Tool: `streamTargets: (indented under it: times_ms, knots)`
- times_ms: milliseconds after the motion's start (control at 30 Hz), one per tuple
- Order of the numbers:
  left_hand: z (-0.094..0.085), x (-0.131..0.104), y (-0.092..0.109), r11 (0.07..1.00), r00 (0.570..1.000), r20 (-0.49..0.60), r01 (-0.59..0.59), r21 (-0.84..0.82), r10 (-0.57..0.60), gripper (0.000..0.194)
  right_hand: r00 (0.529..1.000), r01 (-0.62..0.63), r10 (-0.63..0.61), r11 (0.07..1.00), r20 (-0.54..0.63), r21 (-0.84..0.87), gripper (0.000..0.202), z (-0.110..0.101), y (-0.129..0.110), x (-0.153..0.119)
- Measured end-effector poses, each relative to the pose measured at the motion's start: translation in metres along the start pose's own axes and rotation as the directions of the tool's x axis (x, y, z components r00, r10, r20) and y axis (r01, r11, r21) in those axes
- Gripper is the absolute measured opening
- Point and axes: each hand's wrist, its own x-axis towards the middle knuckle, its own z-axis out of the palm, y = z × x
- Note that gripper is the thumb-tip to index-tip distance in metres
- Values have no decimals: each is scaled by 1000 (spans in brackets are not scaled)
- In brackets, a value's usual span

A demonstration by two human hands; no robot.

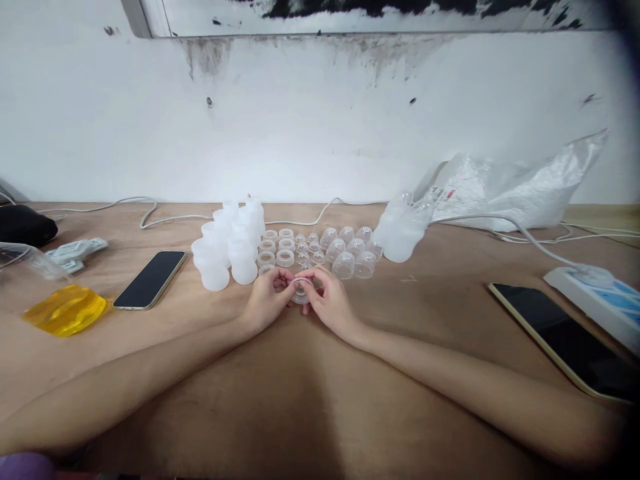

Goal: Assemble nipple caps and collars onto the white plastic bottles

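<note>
My left hand [270, 298] and my right hand [330, 300] meet at the middle of the table, fingers closed from both sides on a small clear ring-shaped piece [301, 292]. Just beyond them lie rows of translucent rings [285, 258], small clear nipple-shaped pieces [303, 247] and clear domed caps [343, 265]. White translucent bottles [244, 259] stand grouped to the left of the rings. Part of the held piece is hidden by my fingers and thumbs.
A phone [150, 280] and a yellow film packet [67, 310] lie left. More translucent containers [399, 237] stand beyond the caps, beside a plastic bag [505, 193]. Another phone [560, 340] and a power strip [597, 300] are at right. Cables [320, 217] run along the back.
</note>
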Motion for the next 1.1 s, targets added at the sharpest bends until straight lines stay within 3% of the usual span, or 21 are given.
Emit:
streamTargets:
  times_ms: [233, 433, 533, 667, 767, 867, 1000, 1100]
  knots:
    - [-3, -1, -2, 994, 995, -5, -103, 36, 103, 12, 999, -37, 37, 999, 19, 27, 20, -2, -1, -4]
    - [-3, -2, -2, 992, 994, -21, -103, 68, 104, 12, 999, -15, 14, 999, 44, 34, 17, -3, 0, -6]
    - [-5, -3, -1, 983, 982, -79, -165, 76, 171, 10, 997, -80, 72, 973, 42, 219, 32, -3, -1, -6]
    - [-7, -3, 3, 955, 963, -107, -223, 197, 247, 4, 964, -267, 229, 818, 138, 509, 37, -4, -2, -6]
    - [-7, -4, 5, 926, 960, -99, -222, 304, 263, 4, 939, -344, 258, 754, 229, 559, 35, -6, -3, -4]
    - [-6, -11, 7, 895, 946, -40, -289, 339, 321, 15, 947, -315, 225, 797, 231, 515, 36, -10, -1, -1]
    - [-15, -21, 22, 730, 857, 80, -479, 486, 509, 40, 957, -280, 217, 869, 194, 409, 42, -21, 4, 1]
    - [-34, -18, 46, 421, 754, 145, -504, 754, 641, 31, 960, -274, 230, 881, 158, 385, 41, -30, 7, 1]
